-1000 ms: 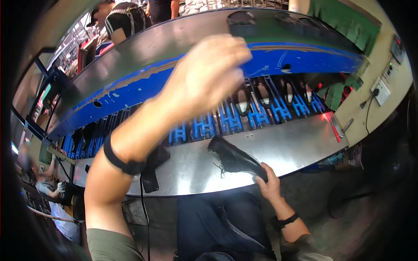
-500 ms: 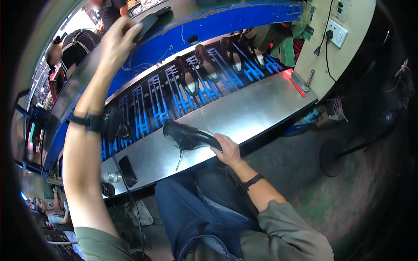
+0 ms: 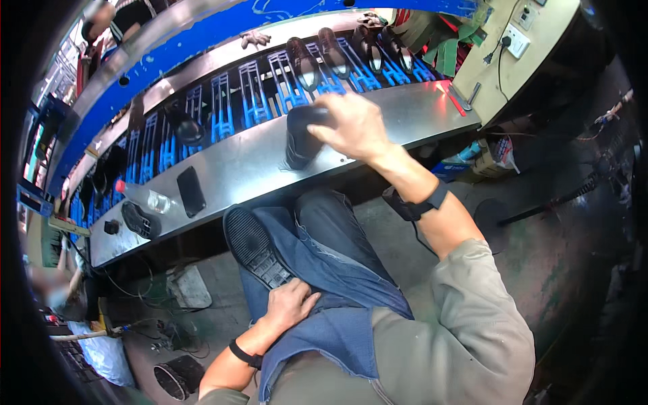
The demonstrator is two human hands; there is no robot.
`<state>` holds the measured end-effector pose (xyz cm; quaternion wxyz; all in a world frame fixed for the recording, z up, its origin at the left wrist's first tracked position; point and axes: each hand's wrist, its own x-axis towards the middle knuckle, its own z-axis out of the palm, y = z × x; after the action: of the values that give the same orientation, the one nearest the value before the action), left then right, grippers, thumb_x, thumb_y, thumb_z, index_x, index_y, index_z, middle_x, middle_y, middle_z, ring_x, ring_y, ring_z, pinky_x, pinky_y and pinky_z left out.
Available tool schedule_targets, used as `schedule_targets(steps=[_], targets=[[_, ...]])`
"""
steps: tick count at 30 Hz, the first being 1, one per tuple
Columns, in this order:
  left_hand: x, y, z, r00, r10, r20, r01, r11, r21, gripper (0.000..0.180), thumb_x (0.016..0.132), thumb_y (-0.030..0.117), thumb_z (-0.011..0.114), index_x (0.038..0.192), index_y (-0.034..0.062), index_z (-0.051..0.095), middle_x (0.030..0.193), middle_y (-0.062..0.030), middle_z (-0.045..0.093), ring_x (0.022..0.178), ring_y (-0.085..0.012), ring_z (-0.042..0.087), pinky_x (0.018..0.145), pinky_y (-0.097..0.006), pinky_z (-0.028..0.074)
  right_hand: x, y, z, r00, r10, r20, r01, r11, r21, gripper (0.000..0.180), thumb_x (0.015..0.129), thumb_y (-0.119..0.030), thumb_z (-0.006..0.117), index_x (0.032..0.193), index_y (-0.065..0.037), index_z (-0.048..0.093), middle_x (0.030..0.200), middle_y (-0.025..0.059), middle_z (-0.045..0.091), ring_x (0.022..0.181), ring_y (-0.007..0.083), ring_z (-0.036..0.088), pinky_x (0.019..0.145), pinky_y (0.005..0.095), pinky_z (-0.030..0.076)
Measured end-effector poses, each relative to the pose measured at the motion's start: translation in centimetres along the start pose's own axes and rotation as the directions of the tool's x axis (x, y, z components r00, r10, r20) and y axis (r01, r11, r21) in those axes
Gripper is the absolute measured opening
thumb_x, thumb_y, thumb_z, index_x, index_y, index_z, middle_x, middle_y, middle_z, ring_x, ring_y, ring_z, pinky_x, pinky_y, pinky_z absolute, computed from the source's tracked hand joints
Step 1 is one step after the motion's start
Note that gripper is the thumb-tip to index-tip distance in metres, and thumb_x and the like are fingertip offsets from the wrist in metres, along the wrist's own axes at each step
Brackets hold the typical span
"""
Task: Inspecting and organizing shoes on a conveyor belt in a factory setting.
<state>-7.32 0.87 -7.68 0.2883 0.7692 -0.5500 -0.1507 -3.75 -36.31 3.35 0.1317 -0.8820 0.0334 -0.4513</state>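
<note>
Over my lap lies a black rubber shoe sole (image 3: 251, 239), its ridged tread facing up. My left hand (image 3: 290, 305) is closed on the end of it nearest me. On the steel bench a dark shoe (image 3: 302, 145) is tipped on end, and my right hand (image 3: 354, 125) has its fingers round the upper part, slightly blurred. The fingers partly cover this shoe, so its far side is hidden. A second black sole (image 3: 140, 221) rests at the left of the bench, beside a clear plastic bottle (image 3: 150, 197) and a black phone (image 3: 192, 192).
Behind the steel bench (image 3: 233, 162) runs a row of blue racks (image 3: 221, 108) carrying several dark shoes (image 3: 333, 52). A glove (image 3: 255, 38) lies behind them. A wall panel with a socket (image 3: 517, 42) stands at the right, a black bucket (image 3: 177, 378) on the floor at lower left.
My left hand has come down from the upper shelf to my lap with the sole. My right hand has raised the shoe from lying flat to standing on end.
</note>
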Motion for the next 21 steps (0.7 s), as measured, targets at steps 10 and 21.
schedule_targets(steps=[10, 21], targets=[[8.8, -18.4, -8.1, 0.84, -0.483, -0.246, 0.357, 0.835, -0.419, 0.055, 0.09, 0.027, 0.074, 0.13, -0.0076, 0.059, 0.116, -0.0209, 0.07, 0.107, -0.0268, 0.067, 0.093, -0.036, 0.052, -10.8, -8.9, -3.3, 0.583, 0.437, 0.685, -0.746, -0.046, 0.664, 0.039, 0.092, -0.025, 0.07, 0.119, 0.001, 0.062, 0.1, 0.0045, 0.067, 0.091, 0.012, 0.061, 0.083, 0.0273, 0.05], [3.1, -9.1, -14.3, 0.972, -0.194, -0.135, -0.137, 0.004, -0.991, 0.076, 0.102, 0.059, 0.04, 0.143, -0.0045, 0.043, 0.137, -0.0281, 0.056, 0.133, -0.044, 0.051, 0.112, -0.061, 0.04, -22.4, -10.1, -2.1, 0.165, 0.054, 0.985, -0.426, -0.897, 0.12, 0.095, 0.093, -0.075, 0.036, 0.145, 0.005, 0.044, 0.127, 0.0365, 0.059, 0.1, 0.054, 0.066, 0.089, 0.0612, 0.056]])
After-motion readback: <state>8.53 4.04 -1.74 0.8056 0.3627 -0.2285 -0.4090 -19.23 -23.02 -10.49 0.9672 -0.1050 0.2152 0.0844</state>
